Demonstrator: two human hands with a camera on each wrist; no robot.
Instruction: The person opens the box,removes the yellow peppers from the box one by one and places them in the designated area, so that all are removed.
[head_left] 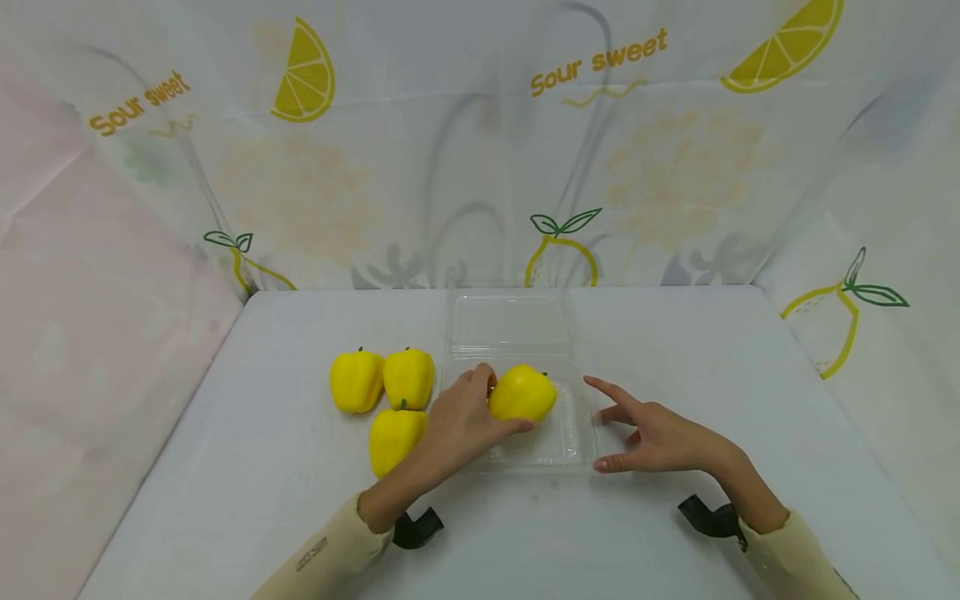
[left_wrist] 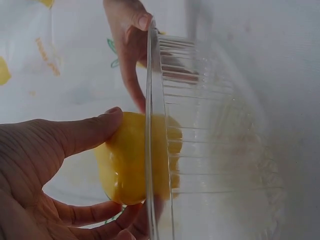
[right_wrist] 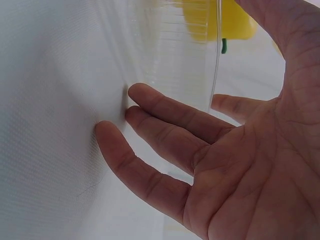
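My left hand holds a yellow bell pepper between thumb and fingers, over the tray of a clear plastic clamshell box. In the left wrist view the lower part of the pepper shows through the ribbed box wall, below the rim. The pepper lies tilted, its stem toward the right. Beside the box's right edge, my right hand has its fingers spread, with the thumb by the near right corner. In the right wrist view its fingertips reach down by the white table surface, beside the box wall.
Three more yellow bell peppers stand left of the box: one at the far left, one beside it, and one nearer, partly behind my left forearm. The clear lid lies folded back. A lemon-print curtain hangs behind the table.
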